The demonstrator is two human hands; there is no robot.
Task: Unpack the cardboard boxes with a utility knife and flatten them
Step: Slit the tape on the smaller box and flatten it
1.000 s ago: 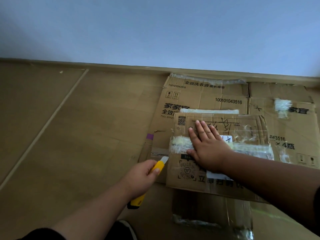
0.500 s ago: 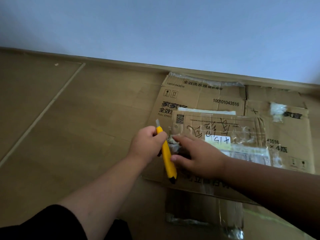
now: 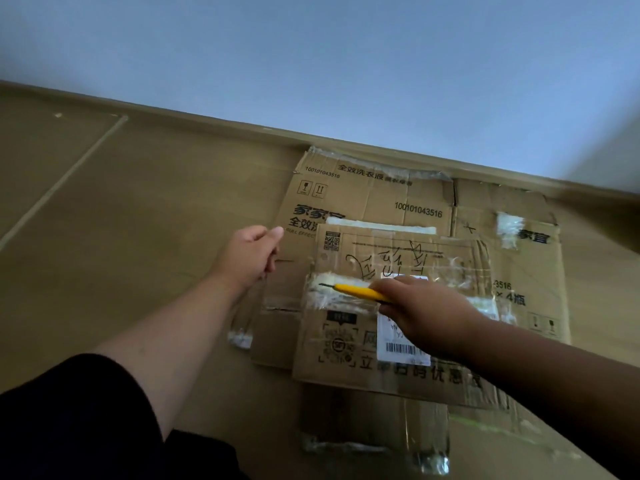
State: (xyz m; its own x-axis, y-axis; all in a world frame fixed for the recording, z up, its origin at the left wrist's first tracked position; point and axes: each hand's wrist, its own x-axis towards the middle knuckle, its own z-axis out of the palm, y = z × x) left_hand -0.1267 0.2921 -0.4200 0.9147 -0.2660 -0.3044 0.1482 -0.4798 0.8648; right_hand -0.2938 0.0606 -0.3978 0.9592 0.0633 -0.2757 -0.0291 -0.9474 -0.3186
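Observation:
A flattened cardboard box (image 3: 349,374) with handwriting, a shipping label and clear tape lies on top of a larger flattened box (image 3: 374,199) printed with black text. My right hand (image 3: 426,313) grips a yellow utility knife (image 3: 360,292). Its blade points left over a whitish band of tape (image 3: 329,301) on the top box. My left hand (image 3: 249,258) hovers left of the boxes with thumb against curled fingers. A strip of clear tape (image 3: 242,327) hangs from it down to the floor.
A third taped cardboard piece (image 3: 374,420) sticks out beneath the top box towards me. The boxes lie on a tan floor (image 3: 138,237) against a pale wall (image 3: 311,64) with a baseboard. Bare floor stretches to the left.
The knife has passed from my left hand to my right, and now points left across the tape band. My left hand has drawn away to the left with a tape strip.

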